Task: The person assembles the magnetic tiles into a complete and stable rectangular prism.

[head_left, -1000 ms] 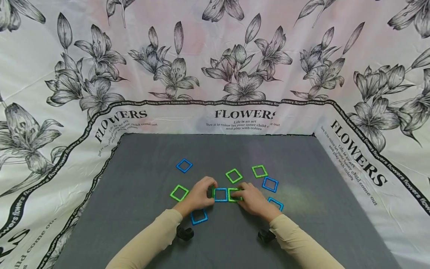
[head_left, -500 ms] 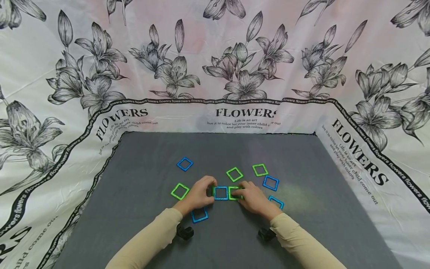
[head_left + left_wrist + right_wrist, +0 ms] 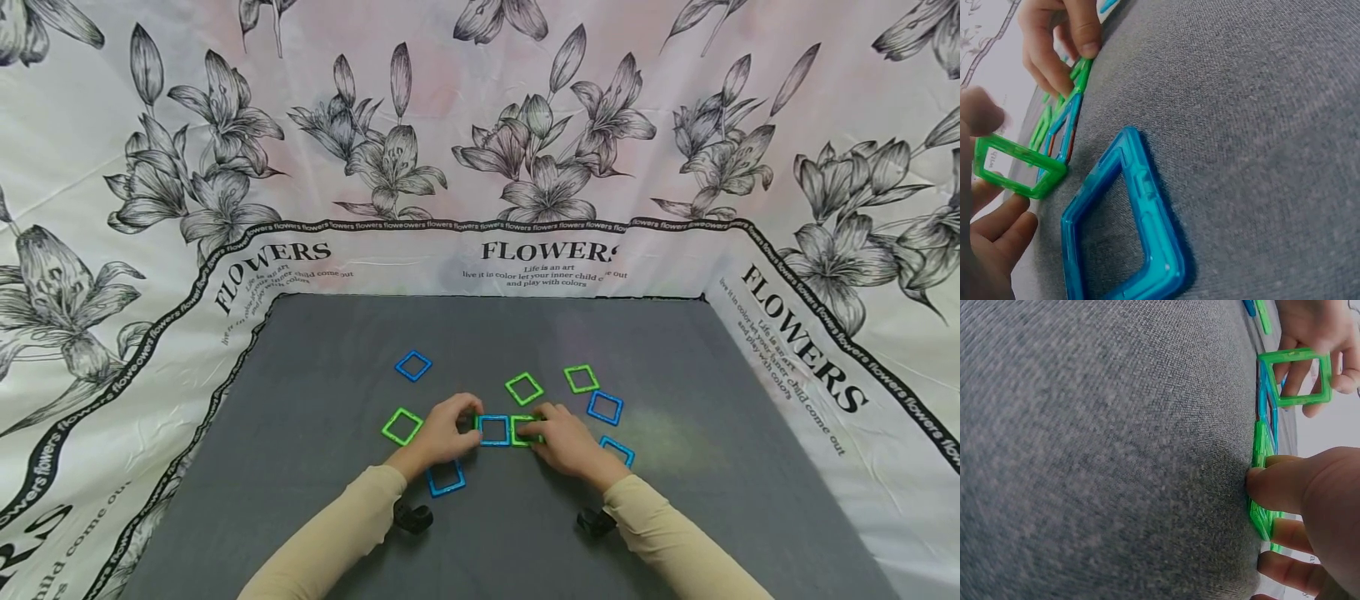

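In the head view a blue square magnetic tile (image 3: 493, 443) lies flat on the grey cloth, edge to edge with a flat green square tile (image 3: 514, 431). My right hand (image 3: 566, 442) pinches that green tile, thumb at its near edge and a finger over its opening. At the blue tile's left edge another green square tile (image 3: 1299, 399) stands upright. My left hand (image 3: 446, 429) holds this upright tile, the thumb near its top edge and the fingers behind it. Close to the left wrist camera lies a loose blue tile (image 3: 1154, 225).
Left of my hands lie a green tile (image 3: 392, 438) and, farther back, a blue tile (image 3: 404, 374). Behind and right are two green tiles (image 3: 514, 396) and two blue tiles (image 3: 603, 421). Patterned white fabric (image 3: 540, 275) borders the grey surface (image 3: 337, 333).
My left thumb has shifted slightly up and away from the near side of the upright green tile. The right hand and the flat tiles stay in place.
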`<control>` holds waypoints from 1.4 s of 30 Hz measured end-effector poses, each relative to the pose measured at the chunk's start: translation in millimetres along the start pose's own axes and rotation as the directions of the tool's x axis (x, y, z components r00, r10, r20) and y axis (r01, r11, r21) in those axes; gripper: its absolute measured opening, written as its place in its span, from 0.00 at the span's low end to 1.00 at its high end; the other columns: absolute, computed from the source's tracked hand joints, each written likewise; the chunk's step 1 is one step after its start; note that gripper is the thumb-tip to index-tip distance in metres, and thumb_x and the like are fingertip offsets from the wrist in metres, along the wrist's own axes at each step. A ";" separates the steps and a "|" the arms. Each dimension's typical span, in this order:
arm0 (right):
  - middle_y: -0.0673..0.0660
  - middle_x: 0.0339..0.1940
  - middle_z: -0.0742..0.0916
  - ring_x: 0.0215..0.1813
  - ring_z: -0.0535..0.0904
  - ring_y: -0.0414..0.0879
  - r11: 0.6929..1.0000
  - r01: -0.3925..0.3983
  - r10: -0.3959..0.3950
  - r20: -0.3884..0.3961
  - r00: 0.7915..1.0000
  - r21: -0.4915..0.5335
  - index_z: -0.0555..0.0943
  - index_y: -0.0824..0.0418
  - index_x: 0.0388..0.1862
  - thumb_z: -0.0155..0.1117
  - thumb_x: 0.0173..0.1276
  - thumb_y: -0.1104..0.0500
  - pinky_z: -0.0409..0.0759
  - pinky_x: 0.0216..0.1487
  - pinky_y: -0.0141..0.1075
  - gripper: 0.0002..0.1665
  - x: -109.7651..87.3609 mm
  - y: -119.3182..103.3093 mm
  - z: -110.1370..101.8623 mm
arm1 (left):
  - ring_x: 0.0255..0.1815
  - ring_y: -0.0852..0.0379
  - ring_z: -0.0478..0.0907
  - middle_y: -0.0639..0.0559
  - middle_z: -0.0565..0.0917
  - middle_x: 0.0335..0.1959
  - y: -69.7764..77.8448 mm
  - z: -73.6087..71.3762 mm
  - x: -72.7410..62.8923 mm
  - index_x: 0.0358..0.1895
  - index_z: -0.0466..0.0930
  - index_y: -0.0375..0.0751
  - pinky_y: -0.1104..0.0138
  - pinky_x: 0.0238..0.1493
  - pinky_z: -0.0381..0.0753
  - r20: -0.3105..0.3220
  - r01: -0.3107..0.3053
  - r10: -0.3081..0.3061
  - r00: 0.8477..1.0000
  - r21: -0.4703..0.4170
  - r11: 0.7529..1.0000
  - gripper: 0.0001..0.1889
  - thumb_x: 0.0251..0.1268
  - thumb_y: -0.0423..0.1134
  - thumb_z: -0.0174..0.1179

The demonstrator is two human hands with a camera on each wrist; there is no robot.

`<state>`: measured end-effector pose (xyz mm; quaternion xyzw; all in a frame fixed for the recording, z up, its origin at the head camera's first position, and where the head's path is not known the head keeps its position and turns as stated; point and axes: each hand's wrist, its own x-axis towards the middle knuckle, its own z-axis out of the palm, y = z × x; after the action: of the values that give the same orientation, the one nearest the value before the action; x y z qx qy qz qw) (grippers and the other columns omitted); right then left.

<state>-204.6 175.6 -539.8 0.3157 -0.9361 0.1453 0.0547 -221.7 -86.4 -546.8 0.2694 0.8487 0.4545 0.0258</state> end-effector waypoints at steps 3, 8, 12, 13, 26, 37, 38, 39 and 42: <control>0.62 0.50 0.85 0.46 0.78 0.54 1.000 0.002 -0.002 0.003 1.000 0.006 0.91 0.53 0.49 0.73 0.63 0.65 0.79 0.42 0.48 0.15 -0.4 -0.3 -0.2 | 0.36 0.58 0.75 0.45 0.82 0.46 -0.1 1.1 -0.3 0.50 0.79 0.37 0.64 0.43 0.78 -0.019 0.029 -0.030 0.999 -0.043 0.999 0.10 0.69 0.32 0.56; 0.63 0.50 0.85 0.46 0.78 0.55 1.000 0.000 0.000 0.004 1.000 0.015 0.91 0.54 0.48 0.73 0.63 0.65 0.79 0.42 0.49 0.15 -0.3 -0.7 -1.4 | 0.29 0.63 0.67 0.49 0.81 0.40 -1.6 2.2 1.5 0.49 0.81 0.38 0.67 0.37 0.71 -0.041 0.049 -0.051 0.998 -0.028 0.998 0.09 0.72 0.32 0.53; 0.62 0.50 0.85 0.45 0.78 0.54 1.000 -0.002 0.002 0.004 1.000 0.014 0.91 0.53 0.48 0.74 0.63 0.65 0.79 0.41 0.48 0.15 -0.2 -0.7 -1.3 | 0.31 0.60 0.69 0.47 0.82 0.41 -1.1 2.2 2.1 0.49 0.81 0.38 0.66 0.39 0.71 -0.036 0.054 -0.055 0.998 -0.023 0.998 0.09 0.72 0.32 0.53; 0.62 0.50 0.85 0.45 0.78 0.54 1.000 -0.003 0.003 0.004 1.000 0.012 0.91 0.53 0.48 0.74 0.63 0.65 0.79 0.41 0.48 0.15 0.0 -0.6 -1.3 | 0.32 0.59 0.70 0.47 0.82 0.42 -0.7 2.0 2.2 0.49 0.81 0.38 0.65 0.40 0.72 -0.032 0.055 -0.056 0.998 -0.024 0.998 0.09 0.72 0.32 0.53; 0.62 0.50 0.85 0.46 0.78 0.54 1.000 -0.006 0.006 0.002 1.000 0.007 0.91 0.53 0.48 0.74 0.63 0.64 0.79 0.41 0.49 0.15 -0.5 1.6 0.7 | 0.53 0.48 0.83 0.45 0.83 0.55 2.8 1.3 1.8 0.50 0.80 0.38 0.58 0.50 0.80 -0.015 0.084 -0.085 0.996 -0.073 0.994 0.10 0.72 0.32 0.53; 0.62 0.51 0.85 0.47 0.78 0.55 1.000 -0.011 0.011 0.013 1.000 0.007 0.91 0.52 0.48 0.74 0.64 0.63 0.79 0.41 0.49 0.14 0.0 1.1 1.6 | 0.58 0.43 0.83 0.42 0.79 0.55 0.7 5.0 -2.0 0.51 0.81 0.36 0.51 0.59 0.83 -0.065 0.083 -0.092 0.994 -0.126 0.989 0.10 0.73 0.32 0.55; 0.62 0.51 0.85 0.46 0.78 0.54 1.000 -0.010 0.010 0.013 1.000 0.005 0.91 0.52 0.48 0.74 0.64 0.63 0.79 0.41 0.49 0.14 0.0 1.4 1.8 | 0.58 0.42 0.83 0.42 0.79 0.55 0.7 5.4 -2.7 0.51 0.82 0.36 0.51 0.59 0.83 -0.072 0.082 -0.091 0.993 -0.129 0.988 0.10 0.73 0.32 0.55; 0.62 0.51 0.85 0.46 0.78 0.54 1.000 -0.010 0.010 0.013 1.000 0.005 0.91 0.52 0.48 0.74 0.64 0.63 0.79 0.42 0.48 0.14 0.1 1.7 2.0 | 0.59 0.42 0.83 0.41 0.79 0.56 0.3 6.0 -3.5 0.52 0.82 0.36 0.50 0.59 0.83 -0.075 0.080 -0.091 0.993 -0.132 0.988 0.10 0.73 0.32 0.55; 0.62 0.51 0.85 0.46 0.78 0.54 1.000 -0.005 0.005 0.008 1.000 -0.001 0.91 0.52 0.48 0.74 0.64 0.63 0.79 0.42 0.48 0.14 0.0 2.9 2.5 | 0.61 0.41 0.82 0.39 0.79 0.59 -0.8 7.6 -5.8 0.59 0.79 0.36 0.50 0.60 0.82 -0.075 0.090 -0.103 0.992 -0.158 0.983 0.14 0.75 0.33 0.55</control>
<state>-206.4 177.0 -542.8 0.3137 -0.9372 0.1439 0.0508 -214.9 -83.8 -553.1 0.2061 0.8233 0.5278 0.0335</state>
